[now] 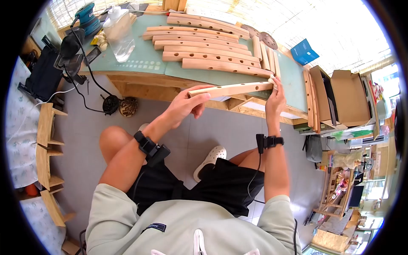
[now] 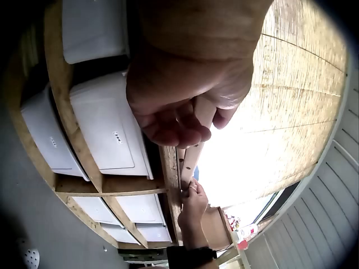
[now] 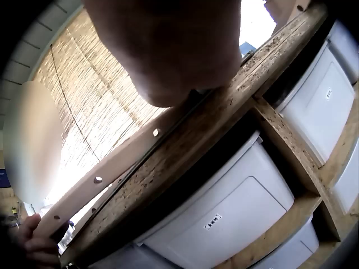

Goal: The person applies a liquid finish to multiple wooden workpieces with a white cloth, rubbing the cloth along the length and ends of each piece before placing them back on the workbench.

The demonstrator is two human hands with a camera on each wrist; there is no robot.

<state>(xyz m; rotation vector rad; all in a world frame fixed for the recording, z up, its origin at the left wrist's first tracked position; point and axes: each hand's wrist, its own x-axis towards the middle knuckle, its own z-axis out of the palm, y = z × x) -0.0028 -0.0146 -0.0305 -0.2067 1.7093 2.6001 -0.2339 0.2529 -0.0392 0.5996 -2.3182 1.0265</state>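
A pale wooden strip with round holes [image 1: 231, 89] is held level between both hands, in front of the bench edge. The left hand [image 1: 180, 108] grips its left end, thumb along the near face; the left wrist view shows this hand [image 2: 182, 95] with fingers curled round the strip [image 2: 193, 159]. At the other end the right hand [image 1: 275, 100] pinches the strip, with a small whitish piece [image 1: 273, 80] at its fingertips. In the right wrist view the right hand [image 3: 174, 56] hides its own grip on the strip [image 3: 118, 159].
Several similar strips [image 1: 212, 56] lie in rows on the green bench top [image 1: 170, 68]. Shorter pieces [image 1: 264, 55] lie to their right. A clear bottle [image 1: 121, 38] and a sander [image 1: 88, 20] stand at the left, an open cardboard box [image 1: 346, 97] at the right. White drawers [image 2: 106, 123] sit under the bench.
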